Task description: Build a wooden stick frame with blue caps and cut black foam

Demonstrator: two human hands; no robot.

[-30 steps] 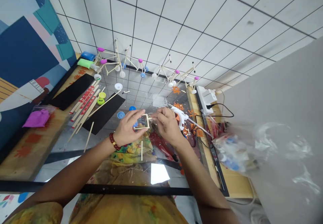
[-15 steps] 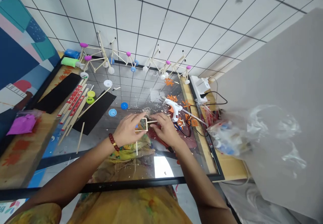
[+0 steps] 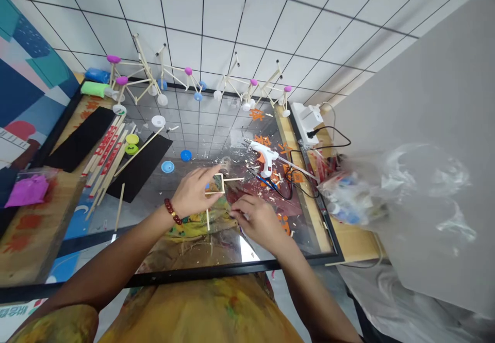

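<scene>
the person's left hand is clamped on a small frame of sticks, gripping it between thumb and fingers, so the frame sits at the fingertips on the side facing the right hand. one thin stick juts from the frame, pointing away from the left hand. the right hand is apart from the frame, nearer the person's body, its fingers curled and thumb close to them; whether it pinches anything, one cannot tell. a loose stick lies just below the left hand. beyond the right hand, a white glue gun rests on the glass tabletop among orange pieces.
</scene>
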